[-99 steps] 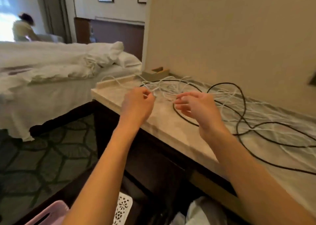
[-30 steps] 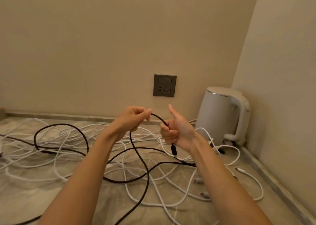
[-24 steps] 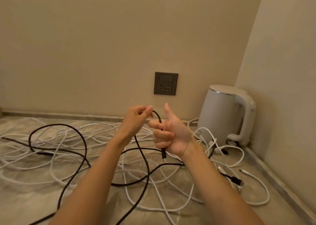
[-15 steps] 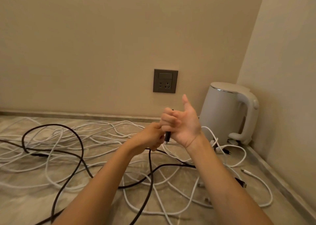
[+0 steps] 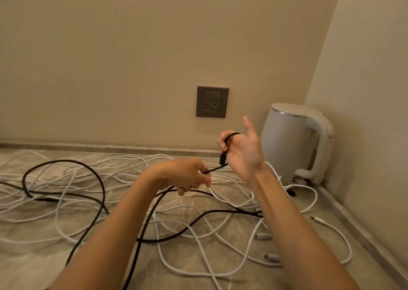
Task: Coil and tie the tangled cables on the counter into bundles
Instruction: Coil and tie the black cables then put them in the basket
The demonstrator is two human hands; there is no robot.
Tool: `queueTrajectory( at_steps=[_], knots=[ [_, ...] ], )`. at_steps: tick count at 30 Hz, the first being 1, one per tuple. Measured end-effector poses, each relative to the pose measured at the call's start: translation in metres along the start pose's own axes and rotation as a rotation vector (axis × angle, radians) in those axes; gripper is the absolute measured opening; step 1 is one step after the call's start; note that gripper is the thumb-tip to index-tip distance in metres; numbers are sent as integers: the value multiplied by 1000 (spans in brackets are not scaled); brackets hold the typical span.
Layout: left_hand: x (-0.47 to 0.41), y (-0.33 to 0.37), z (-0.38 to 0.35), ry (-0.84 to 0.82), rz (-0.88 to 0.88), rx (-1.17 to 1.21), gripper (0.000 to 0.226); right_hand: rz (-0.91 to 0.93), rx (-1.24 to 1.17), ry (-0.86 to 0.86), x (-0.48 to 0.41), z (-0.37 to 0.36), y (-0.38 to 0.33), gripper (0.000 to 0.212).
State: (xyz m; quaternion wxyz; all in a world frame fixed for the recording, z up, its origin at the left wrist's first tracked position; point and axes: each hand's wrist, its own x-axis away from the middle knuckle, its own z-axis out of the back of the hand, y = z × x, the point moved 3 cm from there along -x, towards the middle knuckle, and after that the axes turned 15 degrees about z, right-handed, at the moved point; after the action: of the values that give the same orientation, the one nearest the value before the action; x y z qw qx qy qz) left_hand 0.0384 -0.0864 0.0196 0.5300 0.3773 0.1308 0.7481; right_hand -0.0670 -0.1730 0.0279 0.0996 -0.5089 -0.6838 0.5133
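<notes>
The right hand (image 5: 242,155) is raised above the worktop (image 5: 33,267), thumb straight up, fingers curled round a loop of the black cable (image 5: 215,168), whose plug end hangs just below them. Just beside it at 8 o'clock, the left hand (image 5: 185,176) pinches the same cable. From there the cable drops to the worktop and trails toward 9 o'clock in a wide loop, crossing the white cables (image 5: 319,219) strewn loose there. A white kettle (image 5: 289,144) stands at 3 o'clock of the right hand. A grey socket (image 5: 212,101) sits on the wall at 11 o'clock, its markings too small to read.
</notes>
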Motion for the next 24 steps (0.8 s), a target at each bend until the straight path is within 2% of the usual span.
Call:
queueTrajectory(
  at_steps=[3, 9, 15, 19, 24],
  knots=[
    [2, 6, 10, 194, -64, -178, 16, -8, 264, -63, 2, -3, 0, 65],
    [12, 7, 28, 438, -208, -163, 13, -40, 669, -130, -2, -4, 13, 74],
    [22, 7, 46, 659, -356, -58, 14, -235, 731, -331, 2, -4, 18, 93],
    [19, 4, 48, 805, -379, 69, 14, -295, 578, -454, 7, -14, 16, 92],
    [19, 3, 49, 922, -382, 130, 17, -372, 53, -544, 15, -31, 13, 83]
  ],
)
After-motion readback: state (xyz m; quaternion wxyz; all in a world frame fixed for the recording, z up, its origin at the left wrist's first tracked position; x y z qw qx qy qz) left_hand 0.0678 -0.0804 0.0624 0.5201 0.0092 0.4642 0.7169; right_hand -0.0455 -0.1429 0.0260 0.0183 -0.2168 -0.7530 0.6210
